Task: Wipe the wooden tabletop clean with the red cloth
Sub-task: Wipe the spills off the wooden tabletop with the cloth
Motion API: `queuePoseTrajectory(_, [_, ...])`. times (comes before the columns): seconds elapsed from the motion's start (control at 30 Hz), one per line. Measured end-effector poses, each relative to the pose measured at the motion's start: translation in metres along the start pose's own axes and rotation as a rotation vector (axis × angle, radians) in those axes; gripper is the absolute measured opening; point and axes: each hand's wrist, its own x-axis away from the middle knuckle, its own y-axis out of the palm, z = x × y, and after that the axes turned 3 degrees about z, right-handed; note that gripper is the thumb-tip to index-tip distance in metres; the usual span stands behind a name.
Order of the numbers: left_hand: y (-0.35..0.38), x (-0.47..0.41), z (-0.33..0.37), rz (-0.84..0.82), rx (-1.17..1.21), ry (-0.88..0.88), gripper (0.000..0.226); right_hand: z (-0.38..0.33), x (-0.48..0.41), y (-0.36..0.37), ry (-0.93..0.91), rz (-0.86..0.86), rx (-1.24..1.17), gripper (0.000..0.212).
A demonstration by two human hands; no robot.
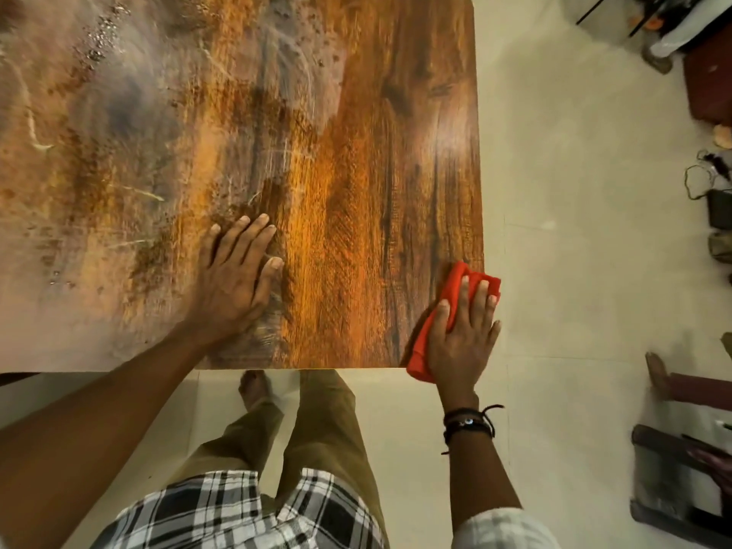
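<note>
Progress: partial. The right strip of the surface [376,152] shows clear, saturated orange-brown grain from the near edge to the far right corner; judged wiped. From about the middle leftward a grey-white film [119,112] covers the wood, with pale curved streaks [134,194] through it and a patch of shiny specks [99,37] at far left. Judged: well over half the top is left to do, namely the whole left and far-left area.

Cloth [455,277]: red, bunched and folded, at the near right corner of the surface, overhanging both the right edge and the near edge. Looks soft and fairly thick. No grime on the parts that show; underside hidden.

Right hand [459,346]: laid on top of the cloth, fingers straight and slightly spread, pressing it onto the corner, not curled round it. The little finger reaches past the right edge, over the floor [574,271].

Left hand [233,279]: palm down on the surface, fingers straight and close together, at the boundary between film and clear wood. Holds nothing. Well apart from the cloth.

Judgement: the next passes must carry the cloth left into the film.
</note>
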Motion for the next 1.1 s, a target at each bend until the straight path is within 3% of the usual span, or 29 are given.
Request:
queuePoseTrajectory(0.3, [-0.002,0.0,-0.001,-0.006,0.013,-0.016,0.058,-0.055,0.05,0.011,-0.117,-0.034,0.062,0.059])
queuePoseTrajectory(0.5, [-0.002,-0.001,-0.003,-0.006,0.041,-0.027,0.055,-0.134,0.105,0.032,-0.33,-0.122,0.055,0.057])
queuePoseTrajectory(0.87, [-0.004,-0.005,-0.003,0.029,0.206,-0.117,0.056,-0.16,0.102,0.043,-0.682,-0.212,0.076,0.06])
queuePoseTrajectory(1.1, [-0.008,-0.027,-0.005,0.034,0.184,-0.168,0.059,-0.184,0.044,0.04,-0.631,-0.253,0.058,0.061])
